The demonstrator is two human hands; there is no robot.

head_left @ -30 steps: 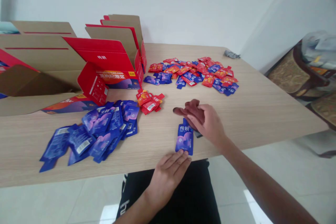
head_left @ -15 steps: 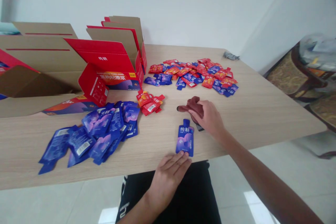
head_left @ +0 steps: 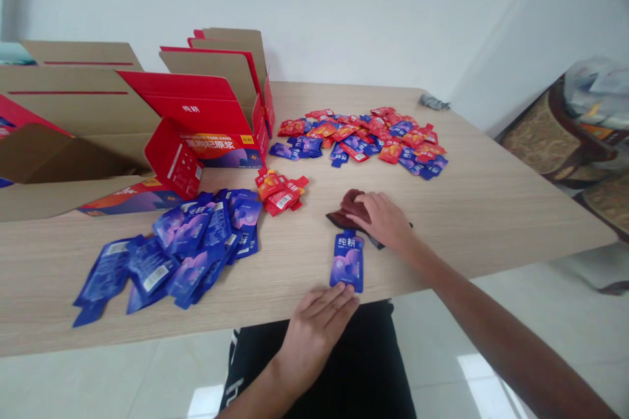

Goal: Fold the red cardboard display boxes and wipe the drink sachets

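Observation:
A blue spouted pouch [head_left: 347,258] lies flat near the table's front edge, its spout pointing away from me. The fingers of my left hand [head_left: 319,327] are stretched out and press on the pouch's near end. My right hand [head_left: 386,219] is closed on a brown cloth [head_left: 354,206] just beyond the pouch. The cloth covers the spout end in part. To the left lies a heap of blue pouches [head_left: 196,242], and behind it a small group of red pouches [head_left: 281,191].
Open cardboard boxes [head_left: 196,98] with raised flaps stand at the back left. Mixed red and blue sachets [head_left: 361,137] are spread along the back. A grey crumpled item [head_left: 434,102] lies at the far right corner. Chairs [head_left: 545,131] stand beyond the table's right side.
My right hand has brought the cloth down and slightly left, onto the pouch's spout. My left hand stays on the pouch's near end.

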